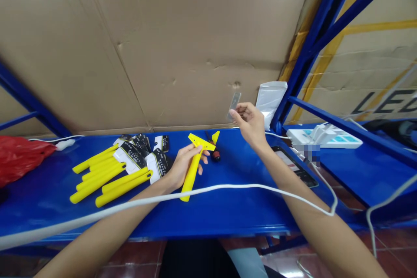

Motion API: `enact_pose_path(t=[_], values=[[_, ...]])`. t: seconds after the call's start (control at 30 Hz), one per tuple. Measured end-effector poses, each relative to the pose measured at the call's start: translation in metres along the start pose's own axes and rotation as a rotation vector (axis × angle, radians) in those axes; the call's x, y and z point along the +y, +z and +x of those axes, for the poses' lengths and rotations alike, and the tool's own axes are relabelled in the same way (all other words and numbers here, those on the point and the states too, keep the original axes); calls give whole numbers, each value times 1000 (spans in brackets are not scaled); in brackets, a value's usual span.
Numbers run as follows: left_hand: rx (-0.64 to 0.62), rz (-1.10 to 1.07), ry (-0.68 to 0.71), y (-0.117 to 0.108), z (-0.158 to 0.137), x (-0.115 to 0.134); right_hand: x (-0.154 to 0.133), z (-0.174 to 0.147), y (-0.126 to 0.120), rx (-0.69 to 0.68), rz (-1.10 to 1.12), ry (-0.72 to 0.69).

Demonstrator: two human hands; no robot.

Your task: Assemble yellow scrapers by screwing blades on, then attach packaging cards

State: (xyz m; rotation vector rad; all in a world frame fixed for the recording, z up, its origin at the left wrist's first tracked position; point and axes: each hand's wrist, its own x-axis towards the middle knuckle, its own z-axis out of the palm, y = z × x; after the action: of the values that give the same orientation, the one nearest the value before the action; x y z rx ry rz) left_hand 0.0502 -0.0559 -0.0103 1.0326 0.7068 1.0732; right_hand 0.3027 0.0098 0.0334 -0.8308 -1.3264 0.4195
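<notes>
My left hand (183,166) is closed around a yellow T-shaped scraper handle (193,173), its wide head pointing away from me. My right hand (251,125), raised in front of the cardboard, pinches a small flat greyish strip (235,100); whether it is a bare blade or a clear case I cannot tell. Just beyond the scraper handle, a red and black screwdriver (215,154) lies on the blue table (228,213). Beside it is a small yellow piece (215,136). Left of my left hand lie several yellow scrapers (97,178) with black and white cards (130,158) at their heads.
A white cable (244,186) crosses the view over both forearms. To the right are a phone-like device (296,167), a white power strip (325,138) and a silvery pouch (272,100). A red bag (22,156) sits left. Cardboard (195,52) walls the back between blue posts.
</notes>
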Motion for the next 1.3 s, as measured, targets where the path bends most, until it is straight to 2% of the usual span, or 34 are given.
enact_pose_path(t=[0.1,0.27,0.37,0.6,0.83,1.03,1.3], values=[[1,17,19,3,0,3,-4,-5,7,-110,58,56],[31,71,47,8,-2,7,-9,-22,24,-425,121,185],[39,113,51,9,-2,8,-12,-33,31,-572,101,199],[70,129,23,9,-3,8,-16,-46,37,-564,-10,106],[75,134,21,7,1,4,-20,-48,37,-516,-165,-117],[101,76,68,5,3,3,-19,-52,39,-557,-230,-243],[143,110,102,3,3,5,-26,-53,40,-546,-145,-266]])
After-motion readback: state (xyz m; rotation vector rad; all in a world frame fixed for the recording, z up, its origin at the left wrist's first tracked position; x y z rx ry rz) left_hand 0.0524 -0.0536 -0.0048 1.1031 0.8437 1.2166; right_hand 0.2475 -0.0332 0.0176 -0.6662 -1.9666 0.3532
